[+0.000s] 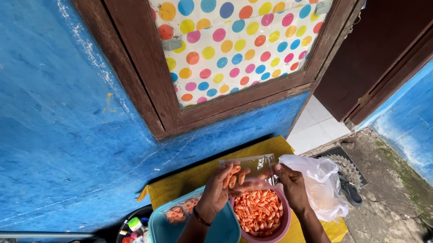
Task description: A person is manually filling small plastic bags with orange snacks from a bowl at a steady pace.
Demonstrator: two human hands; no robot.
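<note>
A small clear plastic bag [251,167] holding a few orange snack pieces is held up over a pink bowl [281,231] full of the same orange pieces [257,212]. My left hand [218,190] grips the bag's left side with some orange pieces in its fingers. My right hand [291,185] pinches the bag's right edge. Both hands hover just above the bowl, which stands on a yellow-covered table [187,183].
A teal tray [218,236] left of the bowl holds a filled small bag [175,214]. A larger clear plastic bag [319,182] lies right of the bowl. Blue wall and a dotted window panel [232,36] are ahead. A doorway with a mat [348,169] lies to the right.
</note>
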